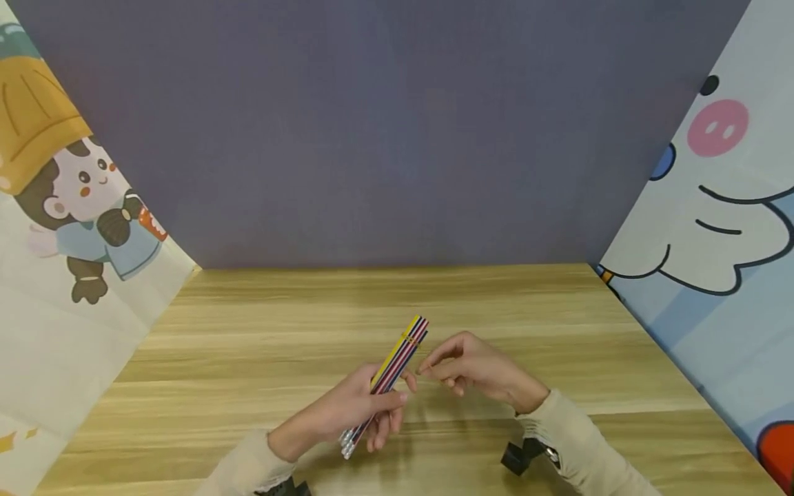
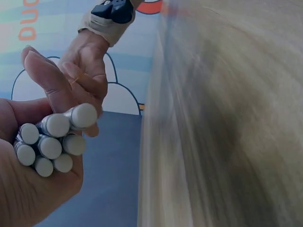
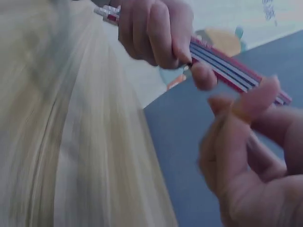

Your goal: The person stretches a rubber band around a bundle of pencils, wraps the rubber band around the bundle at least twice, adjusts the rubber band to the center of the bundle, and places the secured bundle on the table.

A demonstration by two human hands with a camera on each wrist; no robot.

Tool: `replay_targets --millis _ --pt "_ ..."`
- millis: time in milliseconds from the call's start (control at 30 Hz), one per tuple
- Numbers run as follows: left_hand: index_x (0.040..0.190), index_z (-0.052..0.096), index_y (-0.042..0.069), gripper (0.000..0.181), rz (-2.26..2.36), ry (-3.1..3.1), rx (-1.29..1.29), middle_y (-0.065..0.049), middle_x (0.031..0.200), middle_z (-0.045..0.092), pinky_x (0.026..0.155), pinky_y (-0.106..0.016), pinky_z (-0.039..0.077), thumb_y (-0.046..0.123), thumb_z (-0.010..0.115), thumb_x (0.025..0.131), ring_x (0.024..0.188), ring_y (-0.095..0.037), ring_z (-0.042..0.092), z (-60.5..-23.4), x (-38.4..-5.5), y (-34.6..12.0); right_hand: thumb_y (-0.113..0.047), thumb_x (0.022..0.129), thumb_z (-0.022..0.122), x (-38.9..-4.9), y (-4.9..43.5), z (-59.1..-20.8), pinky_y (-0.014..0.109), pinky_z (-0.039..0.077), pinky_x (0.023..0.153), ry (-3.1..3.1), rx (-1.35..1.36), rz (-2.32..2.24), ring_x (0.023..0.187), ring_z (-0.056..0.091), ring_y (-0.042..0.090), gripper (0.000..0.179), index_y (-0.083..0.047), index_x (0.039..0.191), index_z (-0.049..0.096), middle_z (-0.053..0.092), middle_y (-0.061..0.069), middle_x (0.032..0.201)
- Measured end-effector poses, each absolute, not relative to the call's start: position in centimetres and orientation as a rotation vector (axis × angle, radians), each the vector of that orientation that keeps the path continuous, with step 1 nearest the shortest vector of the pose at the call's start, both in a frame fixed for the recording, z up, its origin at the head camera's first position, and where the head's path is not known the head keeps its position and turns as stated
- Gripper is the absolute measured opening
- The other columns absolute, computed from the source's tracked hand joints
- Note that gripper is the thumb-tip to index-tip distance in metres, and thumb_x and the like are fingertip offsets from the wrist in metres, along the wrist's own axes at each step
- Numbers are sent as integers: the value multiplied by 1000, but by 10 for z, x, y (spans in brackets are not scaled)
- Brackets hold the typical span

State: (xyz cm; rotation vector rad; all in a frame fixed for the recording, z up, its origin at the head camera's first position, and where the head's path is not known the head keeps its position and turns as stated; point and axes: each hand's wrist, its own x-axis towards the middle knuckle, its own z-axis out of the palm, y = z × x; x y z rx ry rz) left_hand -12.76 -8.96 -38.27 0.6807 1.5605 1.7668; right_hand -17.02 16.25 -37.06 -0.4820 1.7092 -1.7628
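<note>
My left hand (image 1: 353,406) grips a bundle of striped pencils (image 1: 397,364), slanted with the far ends up and to the right. One yellow pencil shows among pink, white and dark blue ones. Near the far ends, a yellow rubber band (image 1: 411,339) goes round the bundle. Silver ferrules with white erasers (image 2: 49,147) stick out at the near end, several in a cluster. Just right of the bundle, my right hand (image 1: 477,368) has thumb and forefinger pinched together. Between them a bit of yellowish rubber band (image 3: 241,115) shows, blurred and mostly hidden.
Under both hands lies a wood-grain table (image 1: 260,324). A dark grey panel (image 1: 397,138) rises along its back edge. Cartoon-printed sheets (image 1: 124,255) flank the table on the left and right. Dark wrist devices (image 1: 521,456) sit at both cuffs.
</note>
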Motion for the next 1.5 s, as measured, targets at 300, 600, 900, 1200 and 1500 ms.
replay_targets --millis 300,600,900,1200,1500 --pt "121 48 -4 22 1759 1498 724 -7 68 62 38 -22 50 9 52 103 44 -9 58 -386 -119 -88 -14 97 65 -173 165 -381 14 42 44 1465 -714 -1665 49 50 1 15 -3 98 76 64 -4 70" --pt "108 56 10 10 1558 2062 849 -7 65 62 36 -49 52 3 50 103 40 -10 57 -385 -119 -85 -22 102 58 -173 167 -385 12 48 54 1242 -832 -1838 74 57 2 25 -5 115 72 70 0 98" --pt "117 57 15 35 1147 2528 1090 -7 69 61 38 -16 46 -11 52 95 45 1 51 -378 -133 -100 -17 103 55 -173 164 -384 10 51 62 1025 -867 -1886 88 61 8 24 -7 119 70 71 1 104" --pt "105 56 15 41 545 3093 1467 4 72 63 40 -10 34 -10 74 79 50 -1 39 -366 -141 -113 -18 102 56 -176 165 -383 11 51 60 1010 -881 -1860 83 64 6 27 -8 124 69 72 4 105" --pt "100 52 16 29 -4 3344 1526 1 63 53 36 -14 18 7 76 87 44 -3 26 -363 -140 -117 -23 100 61 -177 167 -385 16 55 61 1197 -797 -1869 73 66 5 26 -10 120 71 71 5 102"
